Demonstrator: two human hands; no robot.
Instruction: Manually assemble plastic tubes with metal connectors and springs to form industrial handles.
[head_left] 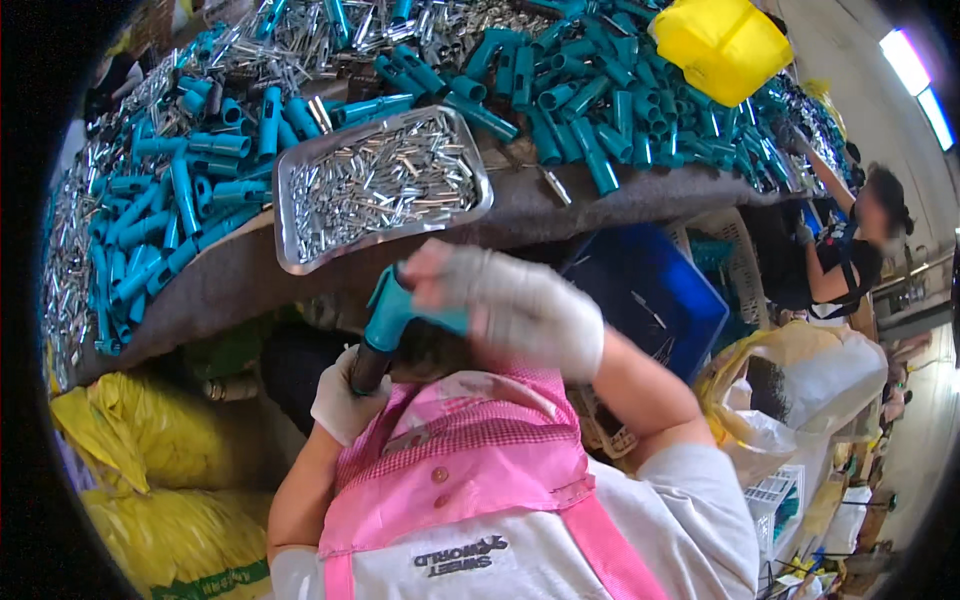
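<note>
My left hand (345,402), in a pale glove, is wrapped round the dark lower end of a teal plastic tool housing (388,318), held tilted in front of my chest. My right hand (525,308), gloved with bare fingertips, is smeared by motion beside the housing's upper end. Its fingertips are at or very near the teal part; whether they grip anything is not clear. Just beyond both hands, a metal tray (385,236) full of small metal pins (390,180) sits on the bench edge.
Teal housings (600,110) and loose metal parts (230,60) cover the bench (640,195). A yellow container (722,48) stands at the back right. A blue bin (640,290) is right of my hands; yellow sacks (150,430) lie left. A co-worker (850,245) works at far right.
</note>
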